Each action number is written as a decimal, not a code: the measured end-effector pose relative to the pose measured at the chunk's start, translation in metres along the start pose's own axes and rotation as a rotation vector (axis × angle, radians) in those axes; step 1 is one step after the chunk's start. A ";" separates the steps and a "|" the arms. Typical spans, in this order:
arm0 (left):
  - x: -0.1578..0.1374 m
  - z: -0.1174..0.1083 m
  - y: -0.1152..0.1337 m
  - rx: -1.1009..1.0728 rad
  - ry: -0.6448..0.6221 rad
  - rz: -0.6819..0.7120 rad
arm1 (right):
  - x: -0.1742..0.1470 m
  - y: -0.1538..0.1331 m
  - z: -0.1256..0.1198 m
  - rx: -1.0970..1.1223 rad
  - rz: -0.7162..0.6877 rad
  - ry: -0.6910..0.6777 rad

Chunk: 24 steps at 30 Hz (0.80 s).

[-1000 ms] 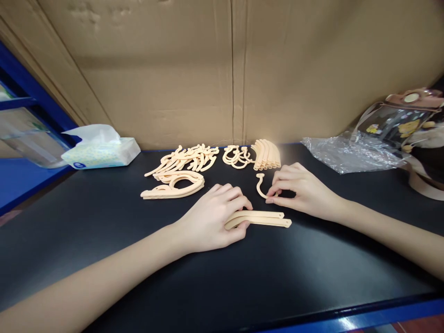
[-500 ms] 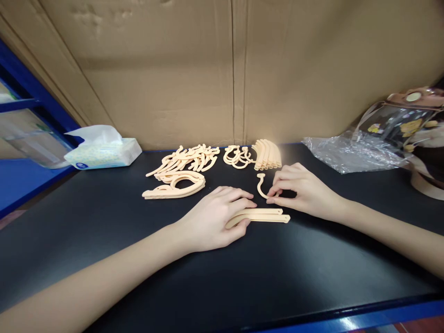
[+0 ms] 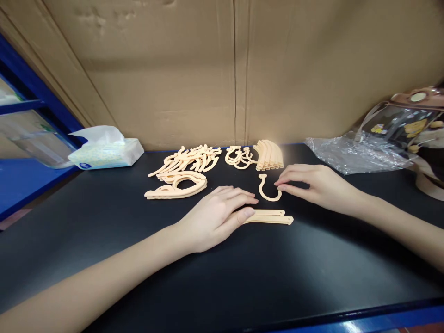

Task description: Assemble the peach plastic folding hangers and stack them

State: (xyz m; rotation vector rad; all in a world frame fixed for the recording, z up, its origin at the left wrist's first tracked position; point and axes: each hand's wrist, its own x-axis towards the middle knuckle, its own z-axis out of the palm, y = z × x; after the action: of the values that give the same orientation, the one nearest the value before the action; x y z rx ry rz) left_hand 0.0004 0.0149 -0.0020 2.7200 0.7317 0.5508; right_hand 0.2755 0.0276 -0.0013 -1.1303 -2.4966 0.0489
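Note:
On the black table, my left hand [image 3: 220, 217] lies palm down, fingers stretched out, over two slim beige hanger arms [image 3: 274, 217]. Its palm and thumb cover their left ends; the right ends, each with a small hole, stick out. My right hand [image 3: 314, 185] pinches thumb and forefinger together at the right end of a beige U-shaped hanger hook [image 3: 265, 194], whose flat head points away from me. Left of my left hand sits a small stack of assembled folding hangers [image 3: 176, 186]. Behind are loose curved hanger pieces [image 3: 194, 157], more hooks [image 3: 239, 157] and a row of hanger arms [image 3: 268, 155].
A tissue pack [image 3: 107, 152] stands at the back left beside a blue shelf frame [image 3: 45, 97]. Cardboard [image 3: 166, 83] forms the back wall. At the right lie a clear plastic bag [image 3: 357, 150] and a transparent bottle with a brown lid [image 3: 398, 122].
My right fingers have shifted up and right along the hook, baring more of its curve. My left thumb has come up from the near side onto the hanger arms.

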 end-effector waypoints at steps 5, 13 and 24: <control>0.006 -0.025 -0.012 0.099 0.226 -0.112 | -0.001 0.005 -0.004 -0.004 0.088 -0.068; -0.016 -0.099 -0.093 0.419 0.216 -0.795 | -0.001 0.004 -0.005 -0.017 0.122 -0.077; -0.047 -0.120 -0.153 0.185 -0.131 -0.944 | -0.001 0.005 -0.005 -0.020 0.099 -0.109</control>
State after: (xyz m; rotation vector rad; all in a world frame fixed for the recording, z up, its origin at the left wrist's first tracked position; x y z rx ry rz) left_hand -0.1530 0.1366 0.0379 2.1403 1.9020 0.0721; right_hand 0.2817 0.0293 0.0018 -1.2914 -2.5395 0.1162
